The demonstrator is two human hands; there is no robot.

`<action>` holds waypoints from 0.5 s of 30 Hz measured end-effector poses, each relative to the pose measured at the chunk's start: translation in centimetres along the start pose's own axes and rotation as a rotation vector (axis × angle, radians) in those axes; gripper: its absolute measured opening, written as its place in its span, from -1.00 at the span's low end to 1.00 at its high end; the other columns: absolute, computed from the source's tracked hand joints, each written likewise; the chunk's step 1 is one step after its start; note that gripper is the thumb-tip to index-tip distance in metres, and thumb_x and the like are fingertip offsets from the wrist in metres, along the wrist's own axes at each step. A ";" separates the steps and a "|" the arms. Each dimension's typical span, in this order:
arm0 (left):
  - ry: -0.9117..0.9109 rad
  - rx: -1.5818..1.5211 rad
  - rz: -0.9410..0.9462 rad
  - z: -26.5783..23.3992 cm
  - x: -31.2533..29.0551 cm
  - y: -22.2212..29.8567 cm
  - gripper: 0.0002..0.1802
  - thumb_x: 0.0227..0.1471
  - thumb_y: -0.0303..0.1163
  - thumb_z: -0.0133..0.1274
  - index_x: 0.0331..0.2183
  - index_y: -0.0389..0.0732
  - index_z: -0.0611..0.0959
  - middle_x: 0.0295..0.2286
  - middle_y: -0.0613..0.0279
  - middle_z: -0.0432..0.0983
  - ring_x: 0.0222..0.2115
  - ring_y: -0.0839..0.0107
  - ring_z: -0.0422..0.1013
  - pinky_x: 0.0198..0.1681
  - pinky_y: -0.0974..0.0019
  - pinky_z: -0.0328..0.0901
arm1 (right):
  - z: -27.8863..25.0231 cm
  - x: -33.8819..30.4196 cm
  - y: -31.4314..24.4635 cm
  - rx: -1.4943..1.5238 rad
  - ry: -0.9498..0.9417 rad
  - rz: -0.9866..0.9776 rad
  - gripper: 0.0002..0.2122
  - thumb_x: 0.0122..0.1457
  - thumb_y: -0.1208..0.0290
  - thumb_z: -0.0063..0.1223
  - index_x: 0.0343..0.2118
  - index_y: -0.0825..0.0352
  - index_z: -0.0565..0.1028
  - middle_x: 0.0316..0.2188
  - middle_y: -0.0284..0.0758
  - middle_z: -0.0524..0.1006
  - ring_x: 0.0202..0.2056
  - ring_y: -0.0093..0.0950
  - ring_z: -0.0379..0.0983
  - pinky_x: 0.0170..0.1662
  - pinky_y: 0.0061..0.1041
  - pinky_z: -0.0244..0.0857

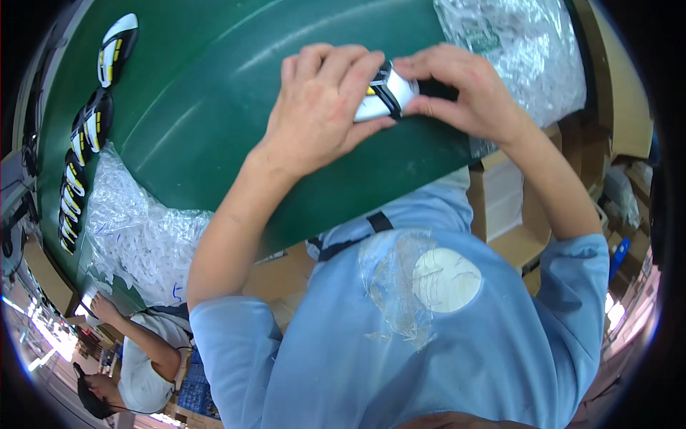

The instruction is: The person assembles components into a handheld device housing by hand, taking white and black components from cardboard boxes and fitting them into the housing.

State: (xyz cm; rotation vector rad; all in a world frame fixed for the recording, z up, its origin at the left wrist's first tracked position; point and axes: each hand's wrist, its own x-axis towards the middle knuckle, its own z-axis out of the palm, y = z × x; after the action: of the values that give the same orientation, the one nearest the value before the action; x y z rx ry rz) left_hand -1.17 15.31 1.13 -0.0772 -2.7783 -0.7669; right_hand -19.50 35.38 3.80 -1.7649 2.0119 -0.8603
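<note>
Between my hands, over the green tabletop [214, 93], is a rounded white plastic piece [371, 109] with black bands and a bit of yellow. My left hand [318, 100] wraps over its left part, fingers on top and thumb along the near edge, hiding much of it. My right hand [471, 93] pinches the white right end between thumb and fingers. At the far left, similar white, black and yellow pieces lie in a curved row, among them a separate piece [118, 50] at the top and a pair [91, 121] lower down.
A clear plastic bag of small whitish parts [139, 229] lies at the left near edge. Another clear bag [529, 57] sits at the far right. Cardboard boxes [507, 207] stand below the table edge. Another person [146, 365] works at lower left.
</note>
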 end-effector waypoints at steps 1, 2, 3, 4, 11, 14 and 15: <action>-0.015 -0.016 0.001 0.3 -0.3 0.5 -0.20 -0.07 0.01 0.46 0.16 -0.10 0.61 0.07 0.19 0.52 0.05 0.04 0.38 0.11 -0.04 0.23 | 0.0 -0.1 -0.1 0.011 0.011 -0.019 -0.62 0.07 0.31 0.46 -0.03 0.27 0.68 -0.08 -0.32 0.71 -0.10 -0.24 0.61 0.00 -0.29 0.49; 0.016 0.001 -0.017 0.8 0.0 0.4 -0.20 -0.08 0.04 0.46 0.15 -0.09 0.62 0.05 0.19 0.53 0.04 0.04 0.38 0.10 -0.04 0.22 | 0.3 -0.1 0.3 0.005 0.017 -0.032 -0.62 0.09 0.28 0.45 -0.03 0.26 0.68 -0.11 -0.34 0.71 -0.11 -0.24 0.61 -0.01 -0.29 0.49; 0.049 0.020 -0.034 1.1 0.2 0.4 -0.19 -0.09 0.07 0.47 0.14 -0.08 0.63 0.03 0.19 0.53 0.03 0.04 0.38 0.09 -0.04 0.22 | 0.5 -0.2 0.2 -0.002 0.030 -0.031 -0.62 0.09 0.28 0.45 -0.03 0.26 0.68 -0.11 -0.34 0.71 -0.11 -0.24 0.61 -0.01 -0.29 0.49; 0.066 0.002 -0.059 1.4 0.2 0.7 -0.21 -0.12 0.10 0.48 0.11 -0.06 0.66 0.01 0.21 0.54 0.02 0.05 0.38 0.06 -0.02 0.21 | 0.7 -0.4 0.0 -0.016 0.033 -0.012 -0.62 0.10 0.27 0.43 -0.03 0.26 0.68 -0.12 -0.34 0.71 -0.11 -0.24 0.61 -0.01 -0.28 0.49; 0.099 0.043 -0.093 1.9 0.3 1.2 -0.27 -0.13 0.05 0.49 0.05 -0.07 0.70 -0.02 0.22 0.56 0.01 0.07 0.39 0.03 -0.01 0.20 | -0.8 4.6 -1.5 0.015 0.349 -0.092 -0.72 0.24 0.38 0.34 -0.02 0.33 0.66 -0.12 -0.31 0.70 -0.12 -0.40 0.60 -0.04 -0.43 0.44; 0.109 0.027 -0.093 2.5 0.0 1.1 -0.31 -0.13 0.04 0.49 0.01 -0.08 0.71 -0.03 0.22 0.57 0.01 0.05 0.39 0.05 -0.03 0.20 | 2.4 10.2 -5.4 0.851 0.638 -0.262 -0.64 0.35 0.32 0.16 0.16 0.29 0.51 0.10 -0.09 0.50 -0.10 -0.33 0.50 -0.11 -0.37 0.37; 0.102 -0.029 -0.061 4.2 -0.6 0.0 -0.31 -0.13 0.04 0.49 0.00 -0.08 0.72 -0.03 0.22 0.57 0.01 0.05 0.39 0.07 -0.04 0.20 | 3.5 9.8 -5.9 0.842 0.654 -0.242 -0.64 0.35 0.32 0.16 0.16 0.29 0.51 0.10 -0.09 0.50 -0.10 -0.33 0.50 -0.11 -0.37 0.37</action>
State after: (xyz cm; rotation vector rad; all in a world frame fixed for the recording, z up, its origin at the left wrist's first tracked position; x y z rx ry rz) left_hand -1.58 17.50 -2.47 0.0398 -2.6849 -0.8023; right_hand -14.60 24.72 6.21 -1.3059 1.3401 -2.1790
